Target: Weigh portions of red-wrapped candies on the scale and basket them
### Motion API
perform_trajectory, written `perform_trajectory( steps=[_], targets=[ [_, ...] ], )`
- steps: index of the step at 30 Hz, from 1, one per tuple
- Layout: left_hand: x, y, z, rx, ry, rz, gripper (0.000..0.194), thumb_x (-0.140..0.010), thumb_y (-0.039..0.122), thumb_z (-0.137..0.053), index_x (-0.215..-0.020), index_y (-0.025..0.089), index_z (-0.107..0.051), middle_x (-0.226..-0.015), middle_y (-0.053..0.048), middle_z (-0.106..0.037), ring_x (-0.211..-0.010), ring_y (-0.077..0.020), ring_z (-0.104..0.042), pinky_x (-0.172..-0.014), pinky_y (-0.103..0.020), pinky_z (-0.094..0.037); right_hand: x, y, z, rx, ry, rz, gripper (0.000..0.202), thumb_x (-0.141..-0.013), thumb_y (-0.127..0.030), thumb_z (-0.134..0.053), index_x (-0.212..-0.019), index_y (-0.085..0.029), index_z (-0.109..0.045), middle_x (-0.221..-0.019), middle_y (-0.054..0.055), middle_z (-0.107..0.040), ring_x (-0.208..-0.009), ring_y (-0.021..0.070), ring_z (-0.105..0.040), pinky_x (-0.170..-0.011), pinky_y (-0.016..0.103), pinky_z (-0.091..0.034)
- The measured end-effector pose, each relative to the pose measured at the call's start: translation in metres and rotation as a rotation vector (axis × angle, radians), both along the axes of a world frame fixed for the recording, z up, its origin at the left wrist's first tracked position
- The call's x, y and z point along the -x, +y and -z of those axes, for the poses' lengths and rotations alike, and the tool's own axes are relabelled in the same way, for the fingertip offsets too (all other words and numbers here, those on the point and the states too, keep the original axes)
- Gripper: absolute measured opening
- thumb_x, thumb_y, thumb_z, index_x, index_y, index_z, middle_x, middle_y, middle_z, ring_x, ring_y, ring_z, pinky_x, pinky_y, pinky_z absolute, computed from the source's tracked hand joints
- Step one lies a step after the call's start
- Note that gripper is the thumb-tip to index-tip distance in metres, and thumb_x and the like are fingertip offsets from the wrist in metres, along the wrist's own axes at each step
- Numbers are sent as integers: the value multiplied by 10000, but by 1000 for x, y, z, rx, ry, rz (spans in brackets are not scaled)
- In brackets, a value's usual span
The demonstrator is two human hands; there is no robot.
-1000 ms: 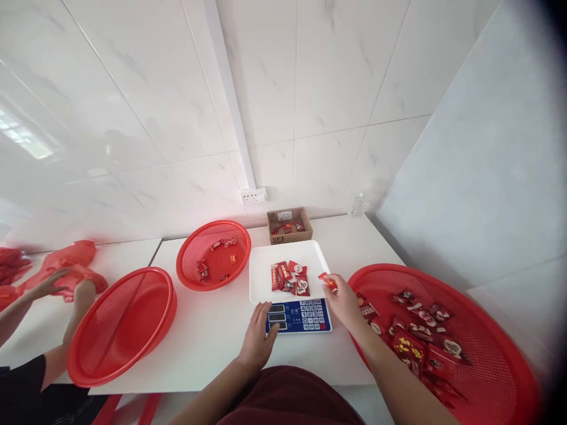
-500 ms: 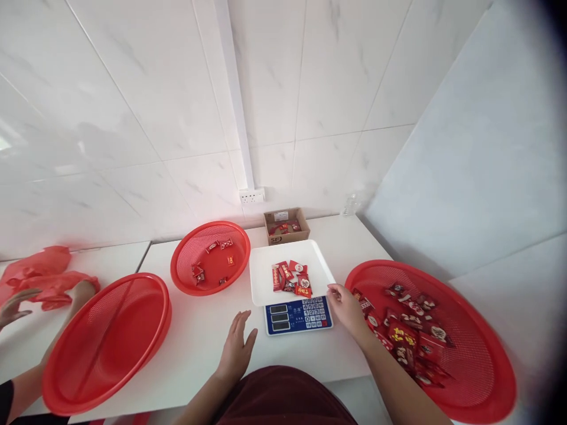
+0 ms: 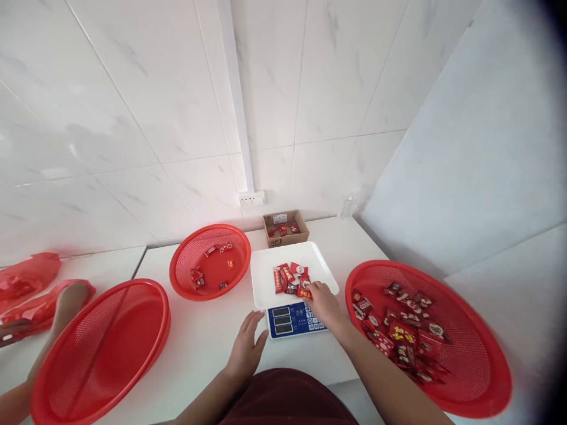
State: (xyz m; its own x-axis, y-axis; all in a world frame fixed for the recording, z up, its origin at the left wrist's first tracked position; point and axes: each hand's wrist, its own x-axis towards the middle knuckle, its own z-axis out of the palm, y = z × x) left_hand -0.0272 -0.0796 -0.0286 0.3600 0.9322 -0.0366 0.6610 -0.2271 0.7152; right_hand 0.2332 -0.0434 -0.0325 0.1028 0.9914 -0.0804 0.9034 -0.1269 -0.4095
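Note:
A digital scale with a blue keypad panel (image 3: 287, 319) stands before me, a white tray (image 3: 264, 283) on top. Several red-wrapped candy packets (image 3: 286, 273) lie in a small pile on the tray. My right hand (image 3: 325, 305) reaches over the tray's front right part, its fingers closed at a red packet (image 3: 303, 293) at the near edge of the pile. That hand and forearm cover part of the keypad. Beside the scale's front left corner, my left hand (image 3: 246, 349) is held with fingers apart and nothing in it.
To the right, a large red basket (image 3: 481, 342) holds many red packets. A smaller red basket (image 3: 186, 282) with several candies stands left of the tray, an empty red basket (image 3: 153, 348) nearer. Behind the tray is a cardboard box (image 3: 290, 238). Another person's hand (image 3: 71, 301) touches red plastic bags (image 3: 31, 274).
My right hand has moved left from the tray's right corner onto the packets. My left hand has shifted slightly toward the scale. At far left, the other person's hands have moved over the bags.

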Motion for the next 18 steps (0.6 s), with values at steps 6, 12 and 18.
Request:
perform_trajectory(
  steps=[6, 12, 18],
  targets=[
    [18, -3, 8, 26, 0, -77, 363, -849, 322, -416, -1172, 197, -525, -1235, -98, -552, -1169, -225, -497, -993, -431, -399, 1, 8, -5, 37, 282, 106, 113, -791, -246, -490, -879, -229, -558, -859, 16, -658, -788, 181, -605, -660, 266, -423],
    [6, 0, 5, 34, -69, -62, 358, -836, 309, -440, -1168, 206, -526, -1210, -86, -570, -1140, -216, -518, -983, -422, -409, -5, 21, -10, -96, 624, 310, 303, -765, -249, -466, -1050, -215, -563, -1094, 51, -639, -953, 167, -616, -787, 274, -471],
    [3, 3, 3, 52, -43, -19, 363, -849, 320, -418, -1180, 206, -513, -1225, -84, -559, -1153, -211, -507, -988, -417, -403, -62, -13, 12, -205, 459, 482, 360, -787, -309, -412, -1089, -184, -563, -1104, 91, -625, -979, 201, -602, -861, 333, -453]
  ],
)
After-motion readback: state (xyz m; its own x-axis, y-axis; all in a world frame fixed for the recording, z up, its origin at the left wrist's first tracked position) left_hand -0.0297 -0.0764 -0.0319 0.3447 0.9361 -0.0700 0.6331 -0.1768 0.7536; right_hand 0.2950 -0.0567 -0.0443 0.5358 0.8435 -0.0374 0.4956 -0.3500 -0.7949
